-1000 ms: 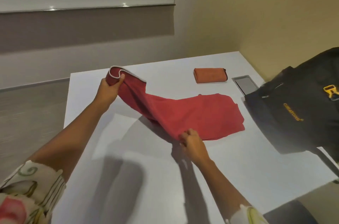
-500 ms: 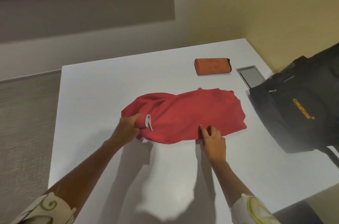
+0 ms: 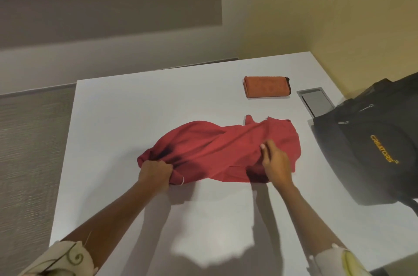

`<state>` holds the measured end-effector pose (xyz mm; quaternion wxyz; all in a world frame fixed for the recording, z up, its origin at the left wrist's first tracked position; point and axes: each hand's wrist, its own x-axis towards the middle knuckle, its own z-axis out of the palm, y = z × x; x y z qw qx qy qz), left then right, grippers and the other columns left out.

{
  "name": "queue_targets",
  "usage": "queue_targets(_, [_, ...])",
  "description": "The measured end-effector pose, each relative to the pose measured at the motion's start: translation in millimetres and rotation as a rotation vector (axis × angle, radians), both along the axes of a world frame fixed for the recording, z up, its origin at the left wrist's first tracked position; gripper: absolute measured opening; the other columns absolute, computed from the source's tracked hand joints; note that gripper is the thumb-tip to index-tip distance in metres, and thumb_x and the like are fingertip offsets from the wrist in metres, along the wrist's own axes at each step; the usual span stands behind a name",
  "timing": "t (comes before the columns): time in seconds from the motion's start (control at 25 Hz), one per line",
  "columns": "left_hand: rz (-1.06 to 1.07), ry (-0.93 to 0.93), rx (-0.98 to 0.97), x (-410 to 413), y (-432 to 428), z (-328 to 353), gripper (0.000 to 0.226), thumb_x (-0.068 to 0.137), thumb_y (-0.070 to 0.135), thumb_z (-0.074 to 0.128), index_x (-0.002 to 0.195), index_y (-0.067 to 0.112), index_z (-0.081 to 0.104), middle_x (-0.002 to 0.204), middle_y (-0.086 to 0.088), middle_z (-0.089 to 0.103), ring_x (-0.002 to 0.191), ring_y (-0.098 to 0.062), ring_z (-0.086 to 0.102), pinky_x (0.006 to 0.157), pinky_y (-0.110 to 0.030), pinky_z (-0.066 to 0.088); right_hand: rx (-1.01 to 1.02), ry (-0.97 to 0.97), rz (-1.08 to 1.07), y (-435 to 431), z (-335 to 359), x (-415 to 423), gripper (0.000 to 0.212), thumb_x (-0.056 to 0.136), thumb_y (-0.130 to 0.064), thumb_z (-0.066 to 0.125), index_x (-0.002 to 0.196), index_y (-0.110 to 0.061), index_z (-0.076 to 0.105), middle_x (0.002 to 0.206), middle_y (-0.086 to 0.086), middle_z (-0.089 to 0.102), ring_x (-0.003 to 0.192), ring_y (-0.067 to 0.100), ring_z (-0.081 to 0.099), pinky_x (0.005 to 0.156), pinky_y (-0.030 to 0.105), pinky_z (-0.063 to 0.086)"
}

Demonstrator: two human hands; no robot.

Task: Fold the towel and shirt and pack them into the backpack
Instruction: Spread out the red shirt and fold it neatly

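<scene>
A red shirt lies crumpled and partly folded in the middle of the white table. My left hand grips its bunched left end near the front edge. My right hand pinches a fold of cloth on the shirt's right part. An orange towel, folded into a small rectangle, lies farther back on the table. The black backpack with yellow lettering stands at the table's right side, just right of the shirt.
A metal cable hatch is set into the table between the towel and the backpack. A yellow wall runs along the right, a grey wall and blind behind. The table's left edge drops to grey carpet.
My left hand carried the shirt's lifted left end down and over onto the table, then regripped the bunched edge. My right hand moved from the front hem up onto the shirt's right part.
</scene>
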<state>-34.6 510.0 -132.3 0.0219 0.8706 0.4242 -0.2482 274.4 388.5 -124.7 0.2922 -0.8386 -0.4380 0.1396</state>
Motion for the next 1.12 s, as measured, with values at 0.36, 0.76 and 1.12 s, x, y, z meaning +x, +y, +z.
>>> queue_targets(0.36, [0.923,-0.622,-0.99,-81.0,78.0,120.4,0.049,0.047,0.027,0.08,0.088,0.001,0.077,0.092,-0.019,0.074,0.079,-0.029,0.071,0.077,-0.034,0.057,-0.778,0.702,0.364,52.1,120.9,40.7,0.054,0.068,-0.062,0.076,0.102,-0.019,0.075,0.101,0.004,0.075,0.095,0.021,0.071,0.089,0.037,0.052])
queue_targets(0.76, [0.823,-0.626,-0.153,-60.7,68.8,52.5,0.016,0.082,0.036,0.068,0.087,0.021,0.069,0.082,-0.007,0.068,0.086,-0.032,0.065,0.078,-0.034,0.047,-0.332,0.164,0.055,68.6,33.3,18.4,0.023,0.084,-0.005,0.06,0.1,-0.018,0.069,0.104,0.005,0.068,0.091,0.023,0.061,0.08,0.029,0.047])
queue_targets(1.12, [0.587,-0.513,-0.027,-25.4,51.2,5.7,0.01,0.087,0.02,0.054,0.078,0.024,0.056,0.066,0.005,0.061,0.071,-0.028,0.055,0.083,-0.037,0.033,-0.456,0.043,-0.44,-0.8,-45.6,51.6,0.032,0.095,-0.028,0.053,0.122,-0.013,0.059,0.116,0.016,0.06,0.116,0.037,0.048,0.092,0.048,0.046])
